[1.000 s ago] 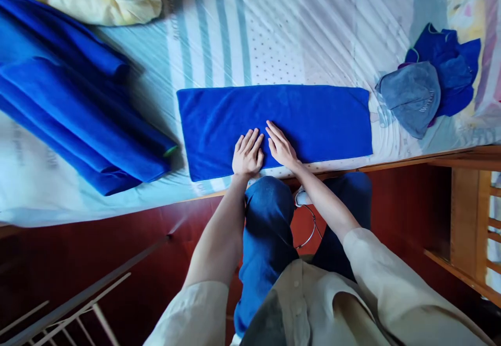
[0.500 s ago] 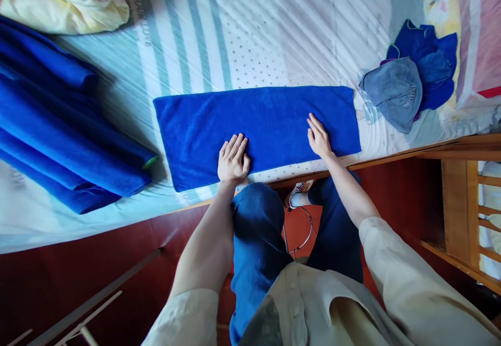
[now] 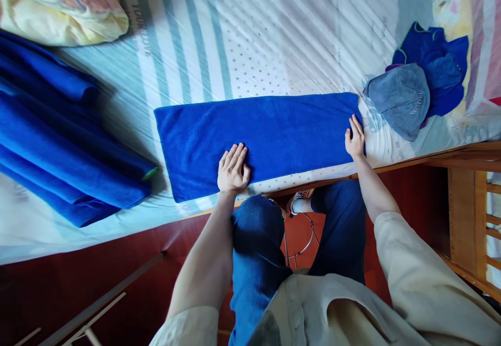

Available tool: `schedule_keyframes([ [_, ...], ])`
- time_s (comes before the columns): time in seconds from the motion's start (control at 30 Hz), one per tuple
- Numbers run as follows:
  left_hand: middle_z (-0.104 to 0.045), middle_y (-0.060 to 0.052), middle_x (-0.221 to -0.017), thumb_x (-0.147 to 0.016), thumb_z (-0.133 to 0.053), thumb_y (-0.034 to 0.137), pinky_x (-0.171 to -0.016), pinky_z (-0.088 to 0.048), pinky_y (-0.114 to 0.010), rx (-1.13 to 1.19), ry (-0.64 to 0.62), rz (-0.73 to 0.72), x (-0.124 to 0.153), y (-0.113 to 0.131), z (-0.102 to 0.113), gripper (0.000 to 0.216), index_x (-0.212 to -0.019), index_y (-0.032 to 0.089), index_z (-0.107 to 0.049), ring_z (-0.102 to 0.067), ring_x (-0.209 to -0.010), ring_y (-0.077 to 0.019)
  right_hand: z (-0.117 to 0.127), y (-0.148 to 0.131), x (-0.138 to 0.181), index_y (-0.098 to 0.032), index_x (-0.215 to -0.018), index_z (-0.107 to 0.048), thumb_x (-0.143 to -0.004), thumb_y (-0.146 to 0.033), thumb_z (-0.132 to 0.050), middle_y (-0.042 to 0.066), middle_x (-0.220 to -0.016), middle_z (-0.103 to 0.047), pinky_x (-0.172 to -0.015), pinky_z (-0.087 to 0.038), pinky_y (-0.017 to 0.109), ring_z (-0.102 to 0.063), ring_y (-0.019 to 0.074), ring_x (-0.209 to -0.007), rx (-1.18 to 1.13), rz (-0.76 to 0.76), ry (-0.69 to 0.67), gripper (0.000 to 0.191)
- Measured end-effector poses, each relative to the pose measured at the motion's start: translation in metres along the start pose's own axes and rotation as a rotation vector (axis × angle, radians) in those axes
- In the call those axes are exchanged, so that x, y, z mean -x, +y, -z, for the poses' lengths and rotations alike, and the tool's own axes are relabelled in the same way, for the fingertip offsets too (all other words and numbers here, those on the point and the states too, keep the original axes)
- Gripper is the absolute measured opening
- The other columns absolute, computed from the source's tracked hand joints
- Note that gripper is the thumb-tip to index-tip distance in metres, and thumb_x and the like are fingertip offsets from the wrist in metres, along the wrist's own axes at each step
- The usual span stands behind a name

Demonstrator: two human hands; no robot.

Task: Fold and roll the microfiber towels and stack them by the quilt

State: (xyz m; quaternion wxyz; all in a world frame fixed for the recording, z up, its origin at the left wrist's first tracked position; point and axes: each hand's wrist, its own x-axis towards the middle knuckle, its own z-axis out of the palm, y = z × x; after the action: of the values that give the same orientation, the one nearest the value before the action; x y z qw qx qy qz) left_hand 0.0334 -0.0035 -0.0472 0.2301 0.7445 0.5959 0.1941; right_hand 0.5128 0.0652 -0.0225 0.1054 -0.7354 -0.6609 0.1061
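Note:
A long blue towel [image 3: 282, 132] lies flat along the near edge of the bed, with faint wrinkles toward its left end. My left hand [image 3: 234, 169] rests palm down on its lower middle, fingers stretched out. At the towel's right end, my right hand [image 3: 355, 138] lies with fingers extended on the cloth, close to the short edge. Neither hand grips the fabric. Just beyond that end sits a grey-blue cap [image 3: 401, 100], partly covering a crumpled blue cloth [image 3: 446, 77] with green edging.
Larger folded blue cloths [image 3: 58, 132] lie on the left of the striped bed sheet [image 3: 258, 54]. A yellowish pillow or quilt [image 3: 66, 14] is at the upper left. A wooden rail [image 3: 465, 210] stands at the right. My knees are against the bed's edge.
My right hand has slid rightward along the towel to its right end. My left hand stays in the same spot on the cloth. The view has shifted slightly.

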Motion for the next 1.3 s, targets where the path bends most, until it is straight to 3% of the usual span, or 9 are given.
schedule_keyframes([
  [0.13,-0.054,-0.013,-0.169,-0.099,-0.047,0.034,-0.139,-0.024,-0.057,0.011,-0.007,-0.003,-0.001,-0.001,-0.001,0.069,-0.167,0.021,-0.051,-0.04,-0.165,-0.0329,0.011,0.008,-0.005,-0.014,-0.169,-0.047,-0.11,-0.03,-0.044,0.02,-0.172,-0.049,-0.135,-0.039,0.05,-0.045,0.0294,-0.163,0.047,-0.018,-0.012,0.061],
  [0.27,-0.055,-0.014,-0.168,-0.099,-0.046,0.033,-0.138,-0.026,-0.056,0.001,-0.002,-0.009,-0.003,-0.001,-0.003,0.068,-0.165,0.02,-0.054,-0.042,-0.164,-0.0321,0.025,0.013,-0.012,0.002,-0.163,-0.051,-0.111,-0.021,-0.035,0.028,-0.171,-0.046,-0.137,-0.031,0.039,-0.041,0.0262,-0.165,0.066,-0.133,-0.022,0.059],
  [0.37,-0.055,-0.013,-0.168,-0.099,-0.046,0.033,-0.138,-0.025,-0.057,0.013,0.001,-0.016,-0.004,-0.001,-0.005,0.067,-0.164,0.019,-0.055,-0.042,-0.164,-0.0318,0.028,-0.006,-0.01,0.002,-0.164,-0.048,-0.111,-0.02,-0.03,0.026,-0.176,-0.039,-0.14,-0.023,0.045,-0.028,0.0275,-0.171,0.072,-0.151,0.012,0.06],
  [0.5,-0.054,-0.013,-0.169,-0.099,-0.046,0.033,-0.138,-0.024,-0.057,0.036,0.001,-0.015,-0.004,0.0,-0.005,0.068,-0.165,0.019,-0.053,-0.041,-0.165,-0.0316,0.002,-0.083,0.02,-0.016,-0.174,-0.037,-0.112,-0.029,-0.035,0.018,-0.181,-0.032,-0.139,-0.019,0.064,-0.018,0.0307,-0.174,-0.005,-0.007,-0.006,0.064],
  [0.63,-0.053,-0.014,-0.169,-0.1,-0.044,0.033,-0.138,-0.025,-0.056,0.018,0.0,-0.024,-0.005,0.0,-0.003,0.067,-0.164,0.017,-0.055,-0.041,-0.165,-0.0314,-0.041,-0.179,0.06,-0.017,-0.174,-0.037,-0.111,-0.035,-0.036,0.015,-0.182,-0.031,-0.141,-0.012,0.063,-0.018,0.0289,-0.174,-0.188,0.079,-0.105,0.065],
  [0.77,-0.052,-0.014,-0.17,-0.101,-0.043,0.033,-0.138,-0.026,-0.055,-0.021,-0.017,-0.027,-0.005,0.0,-0.002,0.066,-0.164,0.017,-0.055,-0.039,-0.165,-0.0308,-0.065,-0.227,0.08,-0.014,-0.175,-0.035,-0.111,-0.035,-0.037,0.016,-0.181,-0.032,-0.141,-0.007,0.064,-0.018,0.0307,-0.174,-0.333,0.051,-0.177,0.067],
  [0.97,-0.049,-0.015,-0.172,-0.101,-0.042,0.032,-0.138,-0.025,-0.055,-0.043,-0.045,-0.016,-0.005,0.001,-0.001,0.066,-0.164,0.015,-0.054,-0.037,-0.166,-0.0303,-0.074,-0.224,0.083,-0.017,-0.177,-0.033,-0.111,-0.035,-0.04,0.016,-0.18,-0.036,-0.142,-0.013,0.06,-0.023,0.029,-0.173,-0.268,0.089,-0.107,0.069],
  [1.13,-0.051,-0.015,-0.17,-0.101,-0.042,0.034,-0.139,-0.026,-0.056,-0.032,-0.039,-0.01,-0.004,0.002,0.002,0.065,-0.162,0.015,-0.056,-0.039,-0.166,-0.0296,-0.079,-0.226,0.084,-0.008,-0.174,-0.037,-0.111,-0.031,-0.034,0.021,-0.179,-0.035,-0.14,-0.017,0.061,-0.025,0.0305,-0.171,-0.076,0.105,-0.12,0.067],
  [1.3,-0.048,-0.014,-0.172,-0.103,-0.041,0.032,-0.139,-0.024,-0.058,-0.015,-0.054,0.041,-0.002,0.005,0.006,0.062,-0.161,0.016,-0.056,-0.035,-0.167,-0.029,-0.084,-0.227,0.084,-0.008,-0.172,-0.04,-0.11,-0.03,-0.033,0.021,-0.178,-0.038,-0.138,-0.021,0.061,-0.029,0.0309,-0.17,-0.061,0.113,-0.082,0.066],
])
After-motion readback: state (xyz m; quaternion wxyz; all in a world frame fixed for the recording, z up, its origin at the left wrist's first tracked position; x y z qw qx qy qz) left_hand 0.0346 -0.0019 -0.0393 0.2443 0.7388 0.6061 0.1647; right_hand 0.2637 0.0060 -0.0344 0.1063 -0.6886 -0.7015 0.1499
